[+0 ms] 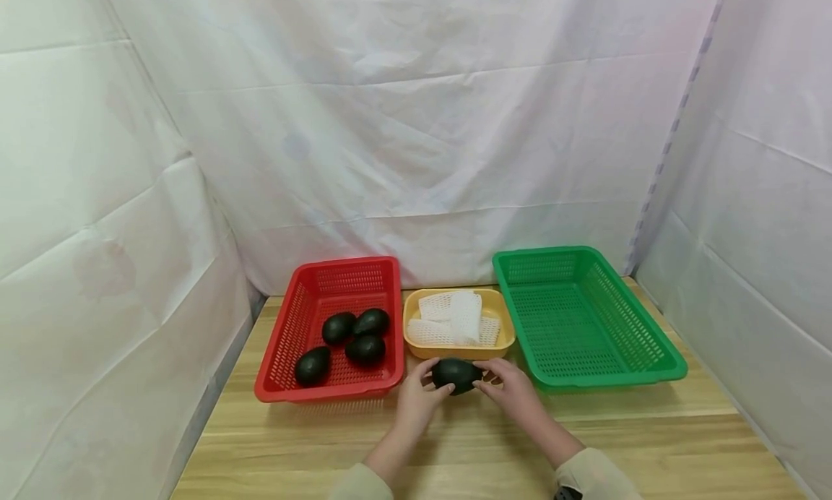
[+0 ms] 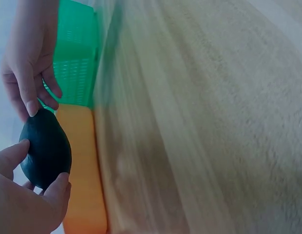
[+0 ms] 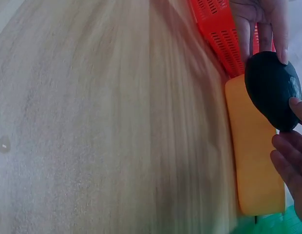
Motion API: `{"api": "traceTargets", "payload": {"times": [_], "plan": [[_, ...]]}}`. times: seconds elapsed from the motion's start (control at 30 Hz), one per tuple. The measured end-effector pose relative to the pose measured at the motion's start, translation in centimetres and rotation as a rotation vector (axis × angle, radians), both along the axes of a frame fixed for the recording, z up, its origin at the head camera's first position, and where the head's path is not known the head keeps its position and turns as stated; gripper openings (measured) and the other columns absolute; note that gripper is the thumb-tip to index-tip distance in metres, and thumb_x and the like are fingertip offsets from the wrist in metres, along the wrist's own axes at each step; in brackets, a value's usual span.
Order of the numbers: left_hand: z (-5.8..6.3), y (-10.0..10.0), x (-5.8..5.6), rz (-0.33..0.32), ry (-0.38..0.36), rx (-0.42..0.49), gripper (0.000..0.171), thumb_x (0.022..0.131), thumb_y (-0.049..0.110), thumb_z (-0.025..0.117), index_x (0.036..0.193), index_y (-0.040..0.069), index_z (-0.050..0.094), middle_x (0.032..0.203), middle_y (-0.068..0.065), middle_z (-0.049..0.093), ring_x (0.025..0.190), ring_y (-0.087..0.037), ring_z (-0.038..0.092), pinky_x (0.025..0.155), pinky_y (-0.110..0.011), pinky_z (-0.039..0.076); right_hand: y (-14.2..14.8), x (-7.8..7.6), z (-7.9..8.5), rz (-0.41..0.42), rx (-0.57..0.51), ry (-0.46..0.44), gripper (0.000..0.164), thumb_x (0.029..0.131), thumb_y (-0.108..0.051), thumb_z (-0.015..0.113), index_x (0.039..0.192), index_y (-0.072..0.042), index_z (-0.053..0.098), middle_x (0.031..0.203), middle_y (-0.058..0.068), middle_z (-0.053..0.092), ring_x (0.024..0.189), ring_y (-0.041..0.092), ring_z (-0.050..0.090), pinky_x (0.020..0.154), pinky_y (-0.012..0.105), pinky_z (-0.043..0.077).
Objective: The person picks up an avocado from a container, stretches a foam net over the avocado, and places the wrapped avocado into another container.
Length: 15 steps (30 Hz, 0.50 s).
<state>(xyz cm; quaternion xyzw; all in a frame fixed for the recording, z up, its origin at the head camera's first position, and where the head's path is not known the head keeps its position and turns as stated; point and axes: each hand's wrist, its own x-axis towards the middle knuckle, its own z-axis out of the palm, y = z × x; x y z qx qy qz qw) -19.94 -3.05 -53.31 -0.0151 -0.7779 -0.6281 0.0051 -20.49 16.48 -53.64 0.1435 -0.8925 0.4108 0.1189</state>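
A dark avocado (image 1: 457,375) is held sideways between both hands, just in front of the yellow basket. My left hand (image 1: 417,401) grips its rounded end, thumb on the near side and fingers on the far side. At the narrow end is my right hand (image 1: 513,393), its thumb and fingers around the tip. In the left wrist view the avocado (image 2: 46,148) appears above the wooden table surface. The right wrist view shows the right thumb (image 3: 298,108) against the avocado (image 3: 270,87), with the other fingers close to its tip.
Several more avocados (image 1: 366,350) lie in a red basket (image 1: 331,394) on the left. White foam net sleeves (image 1: 464,317) fill the small yellow basket (image 1: 459,353) in the middle. A green basket (image 1: 588,379) stands on the right. White cloth (image 1: 416,124) walls surround the wooden table (image 1: 468,457).
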Motion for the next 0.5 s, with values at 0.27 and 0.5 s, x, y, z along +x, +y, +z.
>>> {"api": "traceTargets", "payload": {"times": [0.27, 0.5], "plan": [[-1.4, 0.5, -1.0, 0.023, -0.006, -0.06, 0.054, 0.078, 0.004, 0.081, 0.127, 0.0, 0.061, 0.125, -0.024, 0.057, 0.101, -0.033, 0.063, 0.078, -0.036, 0.056, -0.3, -0.7, -1.4, -0.044, 0.002, -0.103, 0.026, 0.082, -0.007, 0.077, 0.108, -0.005, 0.071, 0.1, 0.005, 0.067, 0.083, 0.02, 0.062, 0.072, 0.038, 0.055], [-2.0, 0.7, -1.2, 0.05, 0.015, -0.206, 0.051, 0.075, 0.007, 0.084, 0.122, 0.001, 0.064, 0.116, -0.018, 0.063, 0.1, -0.031, 0.06, 0.085, -0.043, 0.051, -0.8, -0.8, -2.4, -0.065, -0.014, -0.177, 0.025, 0.085, -0.012, 0.076, 0.109, -0.007, 0.071, 0.102, 0.004, 0.068, 0.083, 0.013, 0.059, 0.071, 0.031, 0.052]]}}
